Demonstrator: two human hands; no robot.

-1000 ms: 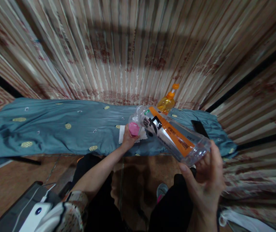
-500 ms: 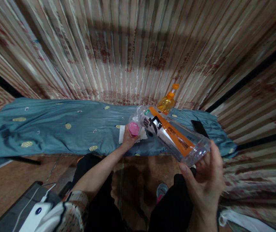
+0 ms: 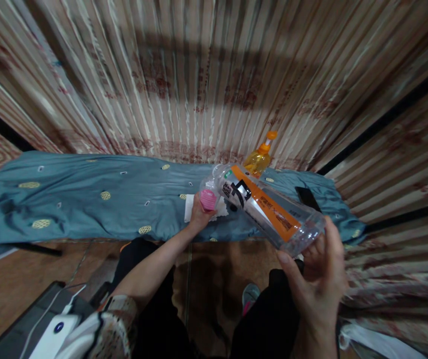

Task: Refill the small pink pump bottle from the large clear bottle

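Note:
A large clear plastic bottle with an orange, black and white label lies tilted across the middle, its base toward me on the right. My right hand is closed round that base, thumb below and fingers on the far side. Farther off, my left hand is closed on a small clear container with a pink label. The bottle's top end overlaps this container in view; I cannot tell whether they touch. Under my left hand lies a white paper on the blue cloth.
Behind the bottle stands an orange pump bottle of yellow liquid. A black phone-like slab lies to the right on the cloth. Pleated curtains hang at the back and sides. A white power bank with a cable is at lower left.
Almost nothing differs. The right hand and the base of the large bottle have shifted very slightly left; both hands keep their grips.

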